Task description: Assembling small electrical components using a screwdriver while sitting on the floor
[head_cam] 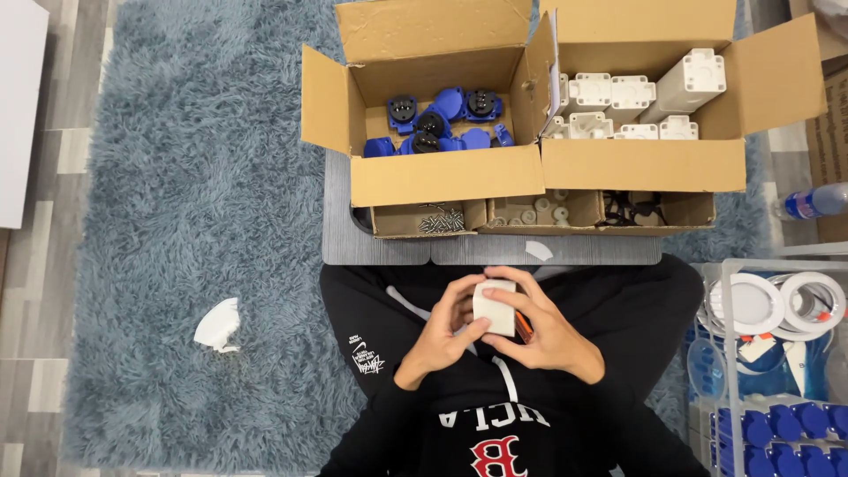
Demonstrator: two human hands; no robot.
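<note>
The person sits on the floor at the low grey desk (389,243), both hands drawn in over the lap at about 6 o'clock of it. The left hand (439,340) and the right hand (543,331) together cradle a small white plastic housing (495,306): fingers of both are wrapped round its sides, thumbs on the near face. Something orange (523,327) peeks out under the right palm; I cannot tell what it is. To my eye the piece is being turned or fitted, and it would go best with the grip kept low on the sides, so the top face stays clear to see, and with the block held close over the lap rather than the rug.

On the desk, at 12 o'clock from the hands, stand two open brown cardboard boxes side by side. The left box (446,177) holds blue socket-like parts with black centres (437,124); the right box (645,163) holds white moulded blocks (618,97). In front of them, low cardboard trays (543,212) carry small screws (442,219), pale round pieces and dark bits. At 3 o'clock a clear plastic bin (724,353) shows white rings and blue caps; a bottle with a blue label (808,203) lies beyond. At 9 o'clock, a crumpled white scrap (218,325) rests on the shaggy blue rug (194,177).
</note>
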